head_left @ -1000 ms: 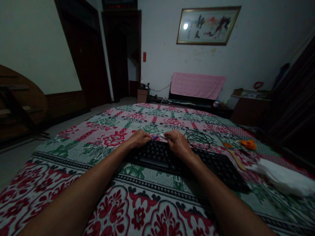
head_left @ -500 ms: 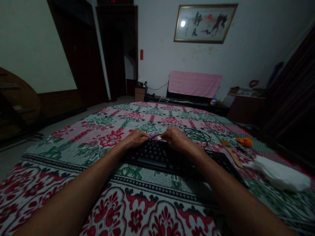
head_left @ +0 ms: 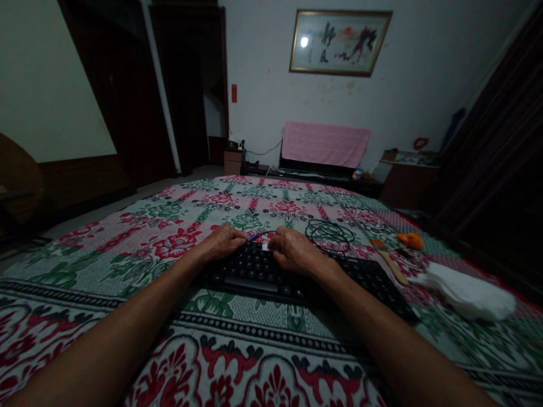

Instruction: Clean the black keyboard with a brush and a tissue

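Observation:
A black keyboard (head_left: 254, 268) lies on the patterned cloth, partly hidden by my right hand and forearm. At its back left, my left hand (head_left: 224, 242) is closed on a cable's purple end (head_left: 253, 237), which looks like a plug. A thin dark length of the cable runs from there to my right hand (head_left: 291, 249). That hand is closed too, with a small white piece (head_left: 266, 247) showing at its fingertips; its material is hard to make out. Just beyond my right hand the rest of the black cable (head_left: 328, 234) lies in loose coils.
To the right of the keyboard lie a brush (head_left: 394, 268) with a pale handle, an orange crumpled item (head_left: 409, 241) and a white bag or tissue pack (head_left: 466, 291). The flowered cloth (head_left: 169, 339) covers the broad surface. A pink towel (head_left: 324, 144) hangs by the far wall.
My right hand has come down lower over the keyboard, and the white piece now shows at its fingertips. The left hand keeps hold of the purple end. The whole view has shifted slightly.

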Demonstrator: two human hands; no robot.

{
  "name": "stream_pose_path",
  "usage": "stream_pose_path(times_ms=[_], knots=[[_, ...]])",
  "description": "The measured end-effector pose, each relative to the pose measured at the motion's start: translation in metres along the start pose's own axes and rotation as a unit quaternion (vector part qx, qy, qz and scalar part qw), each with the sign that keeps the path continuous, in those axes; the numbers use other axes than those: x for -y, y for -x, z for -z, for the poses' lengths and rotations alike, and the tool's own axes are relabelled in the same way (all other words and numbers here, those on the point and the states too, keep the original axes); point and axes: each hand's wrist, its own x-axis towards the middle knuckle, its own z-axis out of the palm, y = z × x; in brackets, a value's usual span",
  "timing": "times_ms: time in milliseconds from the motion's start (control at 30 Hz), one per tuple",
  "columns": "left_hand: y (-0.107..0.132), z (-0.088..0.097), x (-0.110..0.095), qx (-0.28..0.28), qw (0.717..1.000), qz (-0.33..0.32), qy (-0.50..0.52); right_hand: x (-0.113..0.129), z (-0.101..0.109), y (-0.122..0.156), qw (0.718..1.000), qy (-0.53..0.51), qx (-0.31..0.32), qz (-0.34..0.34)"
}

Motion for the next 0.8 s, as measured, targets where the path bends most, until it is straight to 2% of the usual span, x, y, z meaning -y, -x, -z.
stream_pose_path(times_ms=[67, 167, 300, 433, 567, 667, 800], knots=[[0.0, -0.001, 0.001, 0.0, 1.0, -0.004, 0.0, -0.002, -0.003, 0.002, 0.999, -0.02, -0.03, -0.014], [0.0, -0.001, 0.001, -0.001, 1.0, -0.011, 0.001, -0.003, -0.011, 0.0, 0.997, -0.052, -0.056, 0.003], [0.001, -0.002, 0.0, -0.003, 1.0, -0.02, -0.003, 0.0, -0.019, -0.007, 0.997, -0.053, -0.051, 0.029], [0.001, -0.001, -0.002, 0.0, 1.0, -0.014, -0.006, 0.001, -0.014, -0.008, 0.999, -0.011, -0.037, 0.036], [0.001, -0.001, -0.002, -0.005, 1.0, -0.01, -0.007, 0.002, -0.006, -0.003, 0.999, 0.013, -0.041, 0.009], [0.002, -0.001, -0.002, -0.006, 1.0, -0.012, -0.005, 0.005, -0.009, -0.003, 0.998, -0.006, -0.065, -0.008], [0.002, -0.001, -0.002, -0.007, 1.0, -0.018, -0.007, 0.009, -0.018, -0.007, 0.997, -0.019, -0.064, 0.041]])
